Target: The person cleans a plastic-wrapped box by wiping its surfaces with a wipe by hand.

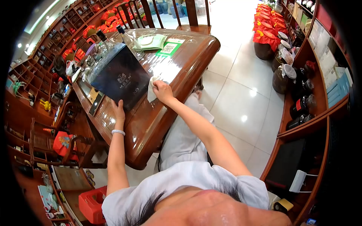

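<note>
Pale shirt (pixel 188 175); glossy table (pixel 142 130), dark box (pixel 120 71); tiled floor (pixel 237 90), crowded shelves (pixel 28 77)

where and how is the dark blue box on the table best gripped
Probably by its opposite sides, palms coming from left and right: the dark blue box is broad and flat-faced, with no handle visible. The left hand is at its lower edge; the right hand should first release its white cloth.

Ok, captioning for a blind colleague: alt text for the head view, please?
A person's right hand holds a white wipe or cloth beside a dark box on a glossy wooden table; the left hand touches the box's lower edge. A wipes pack lies beyond.
</note>
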The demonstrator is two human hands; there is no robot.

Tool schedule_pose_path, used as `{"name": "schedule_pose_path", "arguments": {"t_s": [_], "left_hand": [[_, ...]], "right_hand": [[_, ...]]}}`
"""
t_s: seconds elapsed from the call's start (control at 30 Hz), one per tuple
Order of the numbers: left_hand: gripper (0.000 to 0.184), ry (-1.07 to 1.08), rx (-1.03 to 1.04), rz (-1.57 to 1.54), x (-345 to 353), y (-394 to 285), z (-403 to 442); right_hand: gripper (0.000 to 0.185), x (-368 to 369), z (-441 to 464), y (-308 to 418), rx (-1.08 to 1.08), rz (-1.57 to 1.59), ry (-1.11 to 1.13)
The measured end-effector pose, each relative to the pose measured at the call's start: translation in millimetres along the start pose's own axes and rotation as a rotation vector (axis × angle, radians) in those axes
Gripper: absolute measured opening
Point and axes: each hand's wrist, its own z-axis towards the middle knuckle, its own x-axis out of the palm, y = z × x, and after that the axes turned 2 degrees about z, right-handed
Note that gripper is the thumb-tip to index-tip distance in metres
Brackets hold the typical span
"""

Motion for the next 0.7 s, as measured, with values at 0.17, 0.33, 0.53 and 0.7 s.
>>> {"name": "schedule_pose_path", "arguments": {"t_s": [0.17,0.33,0.53,0.7], "left_hand": [[0.059,-0.029,0.018,0.042,-3,-12,0],[0.056,-0.075,-0.025,-0.001,1,0,1],[0.053,-0.048,0.065,-0.059,0,2,5],[0.056,-0.033,-0.057,-0.105,1,-16,-1]], "right_hand": [[0.050,-8,1,9,0.052,0.035,-0.002],[0.065,-11,3,7,-0.009,-0.086,0.138],[0.046,-9,6,4,-0.038,-0.169,0.209],[0.015,-8,6,-1,-0.136,-0.199,0.209]]}}
